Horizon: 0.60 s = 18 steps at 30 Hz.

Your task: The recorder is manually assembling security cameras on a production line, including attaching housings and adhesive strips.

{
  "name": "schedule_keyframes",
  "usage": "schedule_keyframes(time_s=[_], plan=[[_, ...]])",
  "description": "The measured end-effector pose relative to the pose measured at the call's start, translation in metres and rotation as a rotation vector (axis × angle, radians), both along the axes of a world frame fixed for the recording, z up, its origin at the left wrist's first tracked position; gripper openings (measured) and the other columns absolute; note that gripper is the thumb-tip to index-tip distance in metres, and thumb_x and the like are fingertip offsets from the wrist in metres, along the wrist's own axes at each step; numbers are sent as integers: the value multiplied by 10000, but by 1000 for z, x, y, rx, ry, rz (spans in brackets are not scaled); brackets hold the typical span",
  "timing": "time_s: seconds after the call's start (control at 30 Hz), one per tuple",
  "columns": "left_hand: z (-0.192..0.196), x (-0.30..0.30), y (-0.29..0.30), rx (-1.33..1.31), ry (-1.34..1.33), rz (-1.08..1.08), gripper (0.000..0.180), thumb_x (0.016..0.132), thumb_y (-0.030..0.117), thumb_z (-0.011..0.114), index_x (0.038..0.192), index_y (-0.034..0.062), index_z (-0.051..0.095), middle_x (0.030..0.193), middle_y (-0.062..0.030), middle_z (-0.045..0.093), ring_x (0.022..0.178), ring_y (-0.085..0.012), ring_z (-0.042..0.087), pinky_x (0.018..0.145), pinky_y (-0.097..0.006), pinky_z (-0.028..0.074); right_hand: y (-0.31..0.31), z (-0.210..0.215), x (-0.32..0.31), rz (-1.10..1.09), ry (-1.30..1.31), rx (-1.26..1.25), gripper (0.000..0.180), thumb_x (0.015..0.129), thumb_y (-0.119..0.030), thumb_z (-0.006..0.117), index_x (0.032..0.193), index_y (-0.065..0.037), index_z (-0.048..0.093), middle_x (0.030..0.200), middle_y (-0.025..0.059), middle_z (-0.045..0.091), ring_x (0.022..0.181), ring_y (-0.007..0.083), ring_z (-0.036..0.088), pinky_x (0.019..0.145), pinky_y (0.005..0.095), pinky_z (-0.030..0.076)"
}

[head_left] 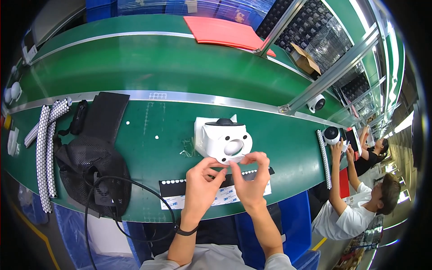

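Note:
A white plastic camera housing (210, 143) rests on the green bench before me, with a black domed part on its far side. Its face has a large round opening and several black round spots. My left hand (203, 185) is closed, its curled fingertips at the near edge of the housing. Against that same edge, my right hand (250, 182) pinches with thumb and forefinger. Any small piece between the fingertips is too small to make out. Under my wrists lies a black strip with white round dots on a printed backing sheet (173, 201).
Left are a black mesh bag (92, 166) with a cable, a black flat sheet (105, 112) and dotted rolls (43, 157). Clear scraps (186, 147) lie beside the housing. A red foam sheet (220, 32) is on the upper shelf. At right, a co-worker (355, 204) handles another camera.

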<state>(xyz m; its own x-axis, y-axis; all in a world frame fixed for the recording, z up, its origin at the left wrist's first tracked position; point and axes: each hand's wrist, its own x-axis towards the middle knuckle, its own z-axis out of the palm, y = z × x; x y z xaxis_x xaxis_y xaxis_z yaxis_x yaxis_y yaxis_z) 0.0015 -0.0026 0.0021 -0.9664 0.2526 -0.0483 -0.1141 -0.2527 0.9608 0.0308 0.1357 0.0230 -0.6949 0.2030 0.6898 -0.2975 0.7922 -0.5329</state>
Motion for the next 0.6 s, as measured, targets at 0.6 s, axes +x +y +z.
schedule_keyframes(time_s=[0.6], plan=[[5,-4,13,55,-10,114,177,1013,79,748,930,-74,717,870,-127,794,693,-102,685,624,-246,535,20,13,7,20,-198,-94,47,941,55,720,983,41,704,900,109,704,794,192,669,745,315,534]])
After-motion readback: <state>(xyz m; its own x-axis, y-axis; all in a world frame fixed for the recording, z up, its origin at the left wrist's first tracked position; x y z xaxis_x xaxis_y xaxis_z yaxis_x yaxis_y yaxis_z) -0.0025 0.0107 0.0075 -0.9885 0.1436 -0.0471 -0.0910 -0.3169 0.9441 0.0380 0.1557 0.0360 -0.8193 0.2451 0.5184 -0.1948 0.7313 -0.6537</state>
